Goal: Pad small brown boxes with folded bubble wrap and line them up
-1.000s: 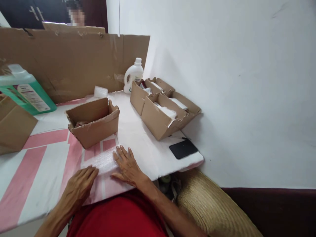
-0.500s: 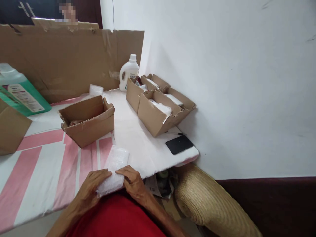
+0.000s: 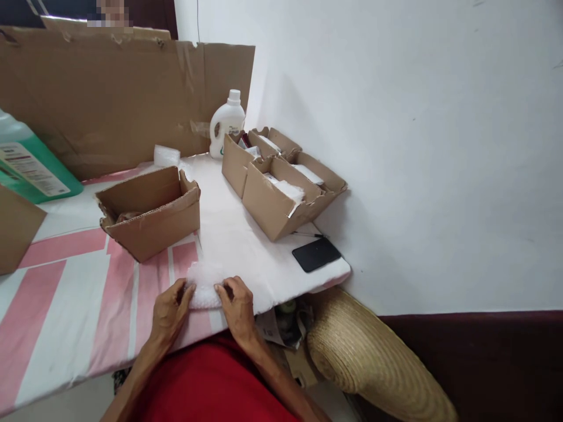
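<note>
A small folded bundle of bubble wrap (image 3: 203, 285) lies on the table near its front edge. My left hand (image 3: 169, 312) grips its left side with curled fingers, and my right hand (image 3: 236, 306) grips its right side the same way. Just behind the bundle stands an open cardboard box (image 3: 149, 210) with something brown inside. The table (image 3: 83, 293) carries a pink-and-white striped cover with a white sheet over its right part.
Two more open cardboard boxes (image 3: 281, 190) with white packets stand at the right near the wall, a white bottle (image 3: 226, 123) behind them. A black phone (image 3: 316, 254) lies by the table's corner. A green jug (image 3: 30, 167) and a cardboard screen (image 3: 109, 99) stand at the back; a straw hat (image 3: 373, 357) lies below.
The bubble wrap lay flat under my spread hands, was then lifted toward me, and now sits folded smaller on the table between both gripping hands.
</note>
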Action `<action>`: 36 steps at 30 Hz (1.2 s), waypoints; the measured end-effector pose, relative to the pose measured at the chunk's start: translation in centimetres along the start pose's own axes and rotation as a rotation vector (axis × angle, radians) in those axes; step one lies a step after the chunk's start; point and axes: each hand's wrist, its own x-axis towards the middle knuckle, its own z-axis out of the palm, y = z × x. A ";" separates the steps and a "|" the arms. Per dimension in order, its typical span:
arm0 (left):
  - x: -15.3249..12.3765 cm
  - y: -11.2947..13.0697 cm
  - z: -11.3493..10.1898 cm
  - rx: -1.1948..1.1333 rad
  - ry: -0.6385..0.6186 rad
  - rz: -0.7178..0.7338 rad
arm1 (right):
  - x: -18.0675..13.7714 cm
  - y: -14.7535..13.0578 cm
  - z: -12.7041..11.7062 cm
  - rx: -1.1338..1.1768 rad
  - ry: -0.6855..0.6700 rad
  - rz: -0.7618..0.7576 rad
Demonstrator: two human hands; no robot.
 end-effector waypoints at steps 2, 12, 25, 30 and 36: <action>0.2 0.0 0.6 0.041 0.047 -0.025 | 0.3 0.2 0.3 -0.034 -0.016 -0.005; -0.9 1.2 1.6 0.481 0.310 0.508 | 0.2 0.5 1.0 -0.071 0.007 0.001; -0.1 -3.4 3.5 0.577 0.021 0.614 | 0.9 0.1 0.5 -0.446 -0.384 -0.405; -0.3 -2.5 1.9 0.506 -0.035 0.605 | 1.3 1.9 -0.7 -0.445 -0.475 -0.400; -0.9 -1.6 -1.0 0.472 -0.064 0.733 | 2.5 1.9 -2.5 -0.426 -0.637 -0.464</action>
